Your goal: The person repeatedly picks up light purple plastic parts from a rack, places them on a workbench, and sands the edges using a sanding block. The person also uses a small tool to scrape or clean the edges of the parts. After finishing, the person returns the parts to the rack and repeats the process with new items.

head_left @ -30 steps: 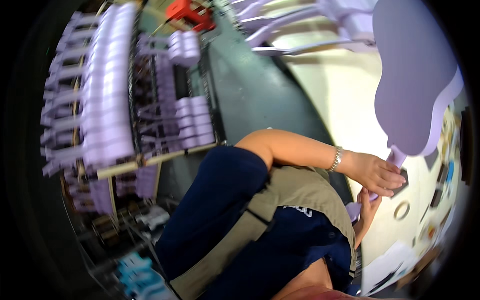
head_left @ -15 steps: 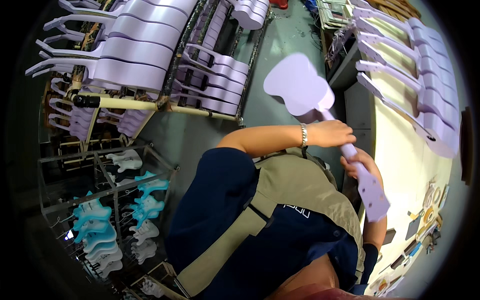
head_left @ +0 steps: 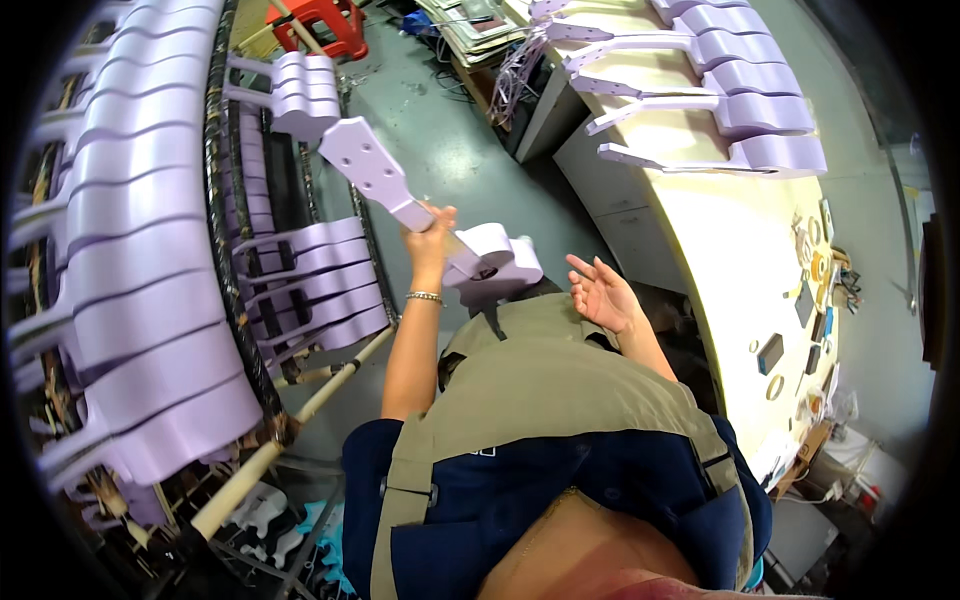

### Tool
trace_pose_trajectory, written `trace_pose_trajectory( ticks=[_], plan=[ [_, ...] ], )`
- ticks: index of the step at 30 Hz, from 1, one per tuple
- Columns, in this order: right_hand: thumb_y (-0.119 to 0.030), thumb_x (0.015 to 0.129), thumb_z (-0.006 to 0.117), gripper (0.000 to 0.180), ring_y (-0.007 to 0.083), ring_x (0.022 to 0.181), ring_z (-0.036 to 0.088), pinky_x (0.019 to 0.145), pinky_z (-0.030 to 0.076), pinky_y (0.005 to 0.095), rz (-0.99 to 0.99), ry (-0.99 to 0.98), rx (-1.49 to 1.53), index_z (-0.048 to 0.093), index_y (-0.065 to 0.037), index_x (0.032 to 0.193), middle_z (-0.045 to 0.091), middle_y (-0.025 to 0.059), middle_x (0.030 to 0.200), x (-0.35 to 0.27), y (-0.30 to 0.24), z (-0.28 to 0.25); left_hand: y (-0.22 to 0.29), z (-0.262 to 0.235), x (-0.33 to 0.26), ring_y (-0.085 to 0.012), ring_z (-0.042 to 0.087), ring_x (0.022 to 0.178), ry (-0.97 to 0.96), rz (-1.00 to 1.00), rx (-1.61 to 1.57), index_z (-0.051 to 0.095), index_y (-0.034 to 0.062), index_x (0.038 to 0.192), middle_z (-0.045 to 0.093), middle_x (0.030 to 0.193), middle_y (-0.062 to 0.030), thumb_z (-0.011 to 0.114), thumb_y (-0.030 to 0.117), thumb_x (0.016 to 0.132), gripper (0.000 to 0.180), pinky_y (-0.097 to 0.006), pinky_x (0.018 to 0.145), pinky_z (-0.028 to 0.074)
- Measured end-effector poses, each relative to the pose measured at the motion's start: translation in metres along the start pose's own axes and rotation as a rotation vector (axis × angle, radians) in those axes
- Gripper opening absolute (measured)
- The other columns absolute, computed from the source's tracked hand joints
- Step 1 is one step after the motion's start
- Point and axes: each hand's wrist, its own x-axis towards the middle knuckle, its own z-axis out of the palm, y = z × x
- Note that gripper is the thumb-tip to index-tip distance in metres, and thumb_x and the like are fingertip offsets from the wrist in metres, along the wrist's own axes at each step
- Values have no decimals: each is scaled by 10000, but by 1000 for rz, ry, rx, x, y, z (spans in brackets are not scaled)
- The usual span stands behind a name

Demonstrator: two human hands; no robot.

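Note:
My left hand (head_left: 430, 238), with a bracelet at the wrist, is wrapped round the neck of a lilac ukulele (head_left: 510, 268) just below its headstock. The headstock points up and left, and several peg holes show in it. The body, with a round sound hole, hangs low in front of my apron. To the right of that body my right hand (head_left: 604, 295) is raised, palm up and fingers apart, touching nothing. No strings or tuners are visible on the ukulele.
At the left, a pole rack (head_left: 325, 400) carries rows of lilac ukuleles (head_left: 150, 270). More stand along the pale workbench (head_left: 700, 250) at the right, with tapes and small blocks nearer me. A red stool (head_left: 335, 30) is at the far end. Turquoise parts (head_left: 330, 540) hang low left.
The ukulele has swung round, its headstock now up and left and its body nearer me. My right hand has let go of the neck. The view has turned, bringing the rack closer.

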Motion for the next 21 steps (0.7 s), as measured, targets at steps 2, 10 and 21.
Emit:
trace_pose_trajectory(
  ticks=[2,10,21],
  plan=[
    [-340,952,438,431,187,830,593,741,499,314,-21,34,19,419,-80,1295,609,90,1019,8,-12,-11,21,14,17,-130,561,506,265,42,-64,474,-16,905,557,684,-56,743,111,756,333,-248,458,487],
    [-310,969,399,376,180,833,601,747,506,307,-142,87,-1,467,-83,1262,616,72,1004,54,-72,-13,-67,-11,81,-286,555,812,293,69,609,449,-17,1012,533,901,-172,635,209,811,355,-379,752,448],
    [-288,963,433,381,158,780,625,698,531,289,-53,484,-185,468,-55,1262,637,78,979,98,-88,13,-97,-176,195,-183,546,731,801,-389,49,470,96,999,524,898,-83,631,106,783,269,-281,517,484]
  ],
)
